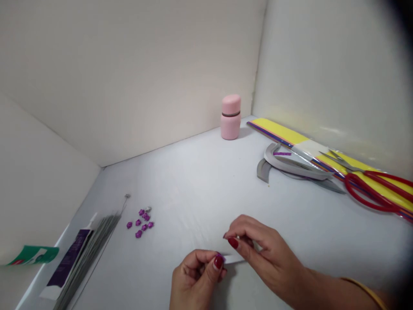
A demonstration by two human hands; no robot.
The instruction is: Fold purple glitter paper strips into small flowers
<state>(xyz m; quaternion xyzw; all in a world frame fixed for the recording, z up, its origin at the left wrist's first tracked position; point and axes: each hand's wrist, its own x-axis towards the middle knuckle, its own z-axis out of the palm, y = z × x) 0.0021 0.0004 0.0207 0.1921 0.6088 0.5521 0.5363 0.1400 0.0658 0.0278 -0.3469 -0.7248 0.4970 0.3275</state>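
Observation:
My left hand (198,275) is closed, with the thumb and forefinger pinching the purple folded end of a narrow paper strip (232,258). The strip's pale side faces up and runs rightward until it passes behind my right thumb. My right hand (261,245) hovers just above and beside it, fingers curled and thumb tip close to the forefinger. Whether those fingertips hold anything is hidden. To the left on the table, several small purple folded paper stars (138,222) lie in a loose group, with a silvery one (148,209) at its upper edge.
Red-handled scissors (371,189) rest at right on a pack of coloured paper strips (280,131). Grey curved strips (290,165) and a purple scrap (282,153) lie beside it. A pink flask (230,118) stands behind. Grey wires (93,254) and a purple-and-white tube (69,260) lie left.

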